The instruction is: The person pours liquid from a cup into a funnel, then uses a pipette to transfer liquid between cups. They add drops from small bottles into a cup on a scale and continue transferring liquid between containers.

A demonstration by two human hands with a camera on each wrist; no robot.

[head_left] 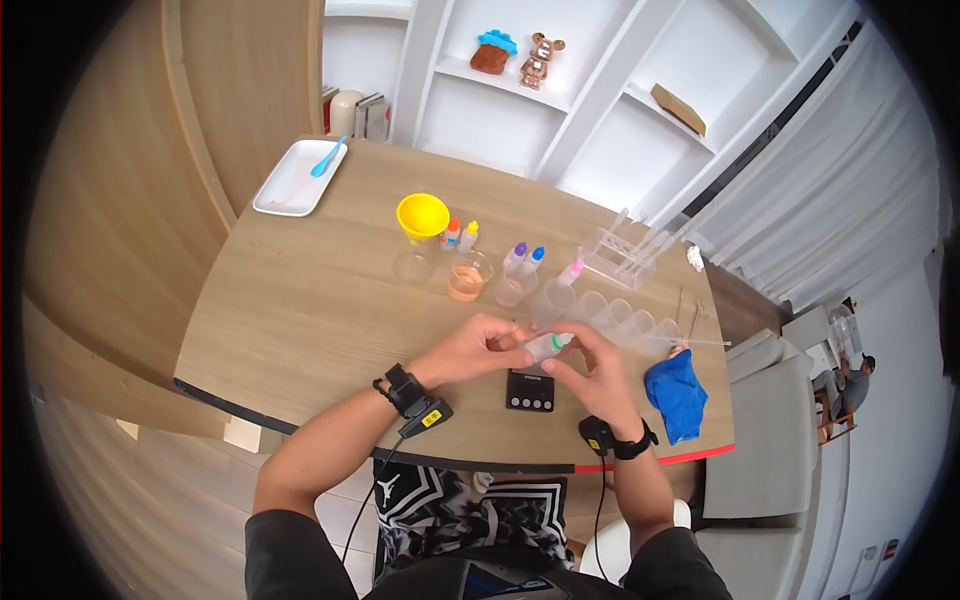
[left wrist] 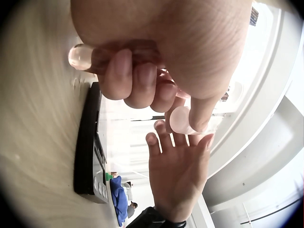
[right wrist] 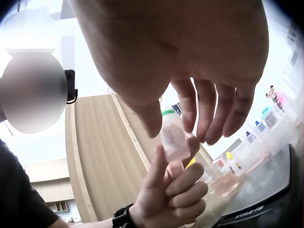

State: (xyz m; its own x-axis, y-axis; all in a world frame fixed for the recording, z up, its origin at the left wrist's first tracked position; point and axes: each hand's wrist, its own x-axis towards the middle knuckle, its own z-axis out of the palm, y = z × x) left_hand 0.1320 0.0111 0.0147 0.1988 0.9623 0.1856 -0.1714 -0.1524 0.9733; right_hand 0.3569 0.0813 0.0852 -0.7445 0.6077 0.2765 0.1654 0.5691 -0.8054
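Observation:
My left hand (head_left: 490, 348) pinches a small translucent dropper bottle (head_left: 543, 347) with a green ring, between thumb and forefinger. Its other fingers curl round a clear round-ended tube (left wrist: 80, 57), mostly hidden by the palm. At the bottle's nozzle end, my right hand (head_left: 598, 372) has its thumb and fingers spread to either side, fairly straight. The right wrist view shows the bottle (right wrist: 173, 137) tilted, nozzle up, between that thumb and forefinger, with the left hand (right wrist: 173, 194) below. Beneath the hands lies a black pocket scale (head_left: 530, 392).
Cups, one with orange liquid (head_left: 465, 282), stand behind the hands. Several dropper bottles with coloured caps and a yellow funnel (head_left: 423, 215) stand among them. A test tube rack (head_left: 620, 255) is at back right, a blue cloth (head_left: 677, 395) at right, a white tray (head_left: 302, 178) at far left.

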